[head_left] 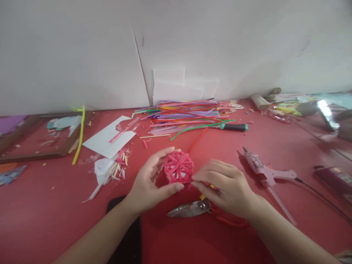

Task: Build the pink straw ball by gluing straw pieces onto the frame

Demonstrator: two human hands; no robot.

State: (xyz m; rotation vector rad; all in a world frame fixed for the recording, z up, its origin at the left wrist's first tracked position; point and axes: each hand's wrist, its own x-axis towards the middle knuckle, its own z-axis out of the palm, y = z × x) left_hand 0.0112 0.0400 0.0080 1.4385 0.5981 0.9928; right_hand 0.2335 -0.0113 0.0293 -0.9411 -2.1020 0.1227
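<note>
A round pink lattice piece [178, 167], built of thin strips in a spoke pattern, is held up over the red table near the middle. My left hand [154, 176] curves around its left side, thumb at the lower edge. At its lower right edge, the fingertips of my right hand [220, 181] are pinched together against the rim; anything small between them is hidden. Scissors [189, 209] with red handles lie under my right hand, and a bit of yellow shows beside its fingers.
Behind lies a pile of coloured sticks [189, 115] with a dark-handled cutter [233, 127]. A pink glue gun [271, 172] with its cord rests right. White paper [107, 137], scraps [121, 165] and a wooden frame [41, 156] are left; a black phone [129, 238] is in front.
</note>
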